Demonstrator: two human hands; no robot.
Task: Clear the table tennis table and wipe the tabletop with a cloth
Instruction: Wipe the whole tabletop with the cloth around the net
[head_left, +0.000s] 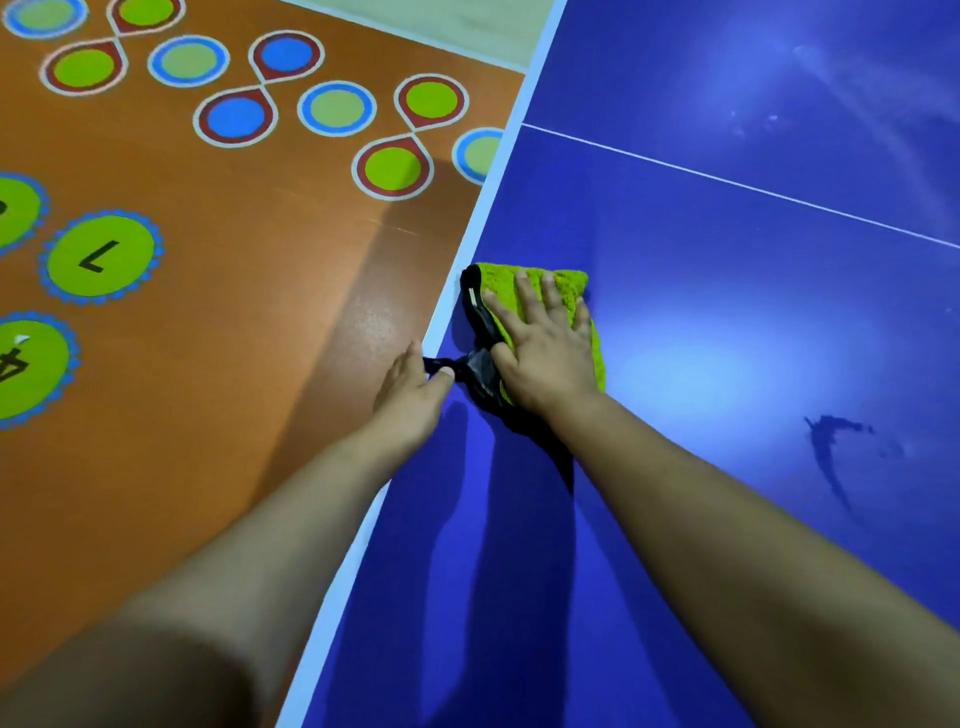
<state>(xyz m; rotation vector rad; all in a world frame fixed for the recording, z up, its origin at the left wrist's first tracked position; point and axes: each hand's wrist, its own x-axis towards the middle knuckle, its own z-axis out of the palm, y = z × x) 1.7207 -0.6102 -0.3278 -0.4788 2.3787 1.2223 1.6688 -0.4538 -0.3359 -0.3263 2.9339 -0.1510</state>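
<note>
The green cloth (569, 286) lay soft, light and folded by the counter's (727, 322) left edge. It would likely slide easily if pressed flat from above. The right hand (545, 348) rested on it with its fingers (525, 296) straight and spread. The left hand (410, 395) pinched its black corner with curled fingers.

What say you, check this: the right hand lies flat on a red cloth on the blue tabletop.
Not red: the head view shows the cloth is yellow-green. The right hand lies flat on it on the blue tabletop.
</note>
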